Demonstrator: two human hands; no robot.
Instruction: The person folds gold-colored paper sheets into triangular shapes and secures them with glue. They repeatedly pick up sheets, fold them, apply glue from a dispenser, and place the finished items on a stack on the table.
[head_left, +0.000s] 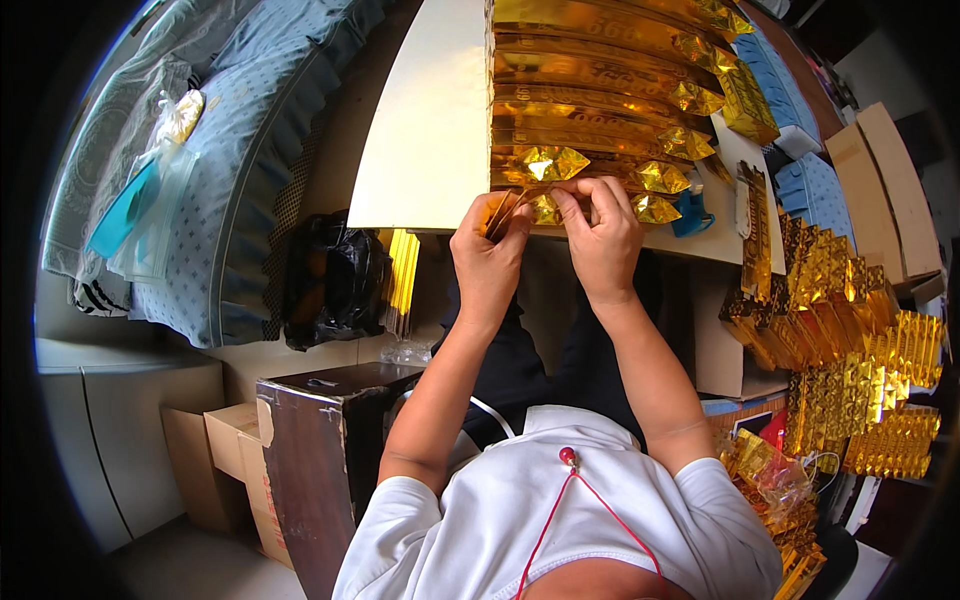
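Observation:
My left hand (487, 251) holds a few thin folded pieces of gold foil paper (501, 214) between thumb and fingers at the table's near edge. Close beside it, my right hand (606, 232) pinches the edge of a gold foil piece (546, 208), thumb against forefinger; the fingers partly hide it. Just beyond both hands lies a faceted, pointed gold foil shape (551, 163). Behind it, long gold foil strips (577, 97) with embossed writing lie in overlapping rows on the cream tabletop (427, 135). Similar faceted foil ends (661, 178) line their right side.
A blue plastic item (691, 214) stands right of my hands. Stacked gold foil pieces (832, 300) fill the right side near cardboard boxes (892, 187). At left are a black plastic bag (337, 277), a blue-covered bed (247, 165) and a worn dark wooden cabinet (307, 450).

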